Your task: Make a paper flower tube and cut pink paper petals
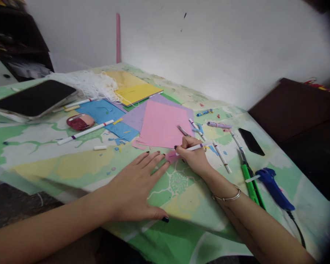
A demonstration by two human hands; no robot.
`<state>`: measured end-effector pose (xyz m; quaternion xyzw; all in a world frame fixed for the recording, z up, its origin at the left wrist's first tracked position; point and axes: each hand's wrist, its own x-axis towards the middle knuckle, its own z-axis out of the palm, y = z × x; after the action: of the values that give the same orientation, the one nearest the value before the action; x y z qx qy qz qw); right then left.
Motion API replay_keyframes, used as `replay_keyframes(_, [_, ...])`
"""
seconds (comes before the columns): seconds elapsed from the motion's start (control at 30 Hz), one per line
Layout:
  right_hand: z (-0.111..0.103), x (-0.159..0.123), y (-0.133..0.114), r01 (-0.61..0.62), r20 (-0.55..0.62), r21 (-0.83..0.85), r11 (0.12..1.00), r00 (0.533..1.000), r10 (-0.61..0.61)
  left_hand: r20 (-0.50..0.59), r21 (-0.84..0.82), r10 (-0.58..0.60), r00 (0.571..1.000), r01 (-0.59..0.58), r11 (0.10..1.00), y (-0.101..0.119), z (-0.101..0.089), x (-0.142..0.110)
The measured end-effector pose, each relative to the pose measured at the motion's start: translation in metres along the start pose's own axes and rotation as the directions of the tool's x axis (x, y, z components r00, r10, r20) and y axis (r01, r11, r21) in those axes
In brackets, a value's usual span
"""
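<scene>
In the head view my right hand (194, 156) is closed around a white marker (194, 147) with a purple band. The marker's tip points down at a small pink paper piece (171, 156) on the table. My left hand (143, 176) lies flat with its fingers spread, and its fingertips are at the left edge of that piece. Just beyond both hands is a pink paper sheet (165, 123) on top of a purple sheet (133, 116). Small scissors (183, 130) lie beside my right hand, partly hidden by it.
A blue glue gun (276, 190), a green-handled cutter (249, 183) and a black phone (251, 141) lie to the right. At the left are a large phone (34, 97), a maroon case (79, 122) and another marker (85, 132). White yarn (90, 86) and yellow sheets (139, 91) lie behind.
</scene>
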<state>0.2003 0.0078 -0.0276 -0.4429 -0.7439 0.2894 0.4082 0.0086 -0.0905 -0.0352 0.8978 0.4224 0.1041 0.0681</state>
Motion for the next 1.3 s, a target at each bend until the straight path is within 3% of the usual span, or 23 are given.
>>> replay_keyframes(1.3, [-0.0008,-0.0016,0.0002,0.023,0.078,0.043,0.999,0.997,-0.027,0.000,-0.004,-0.001,1.000,0.001,1.000,-0.0002,0.0005,-0.0006])
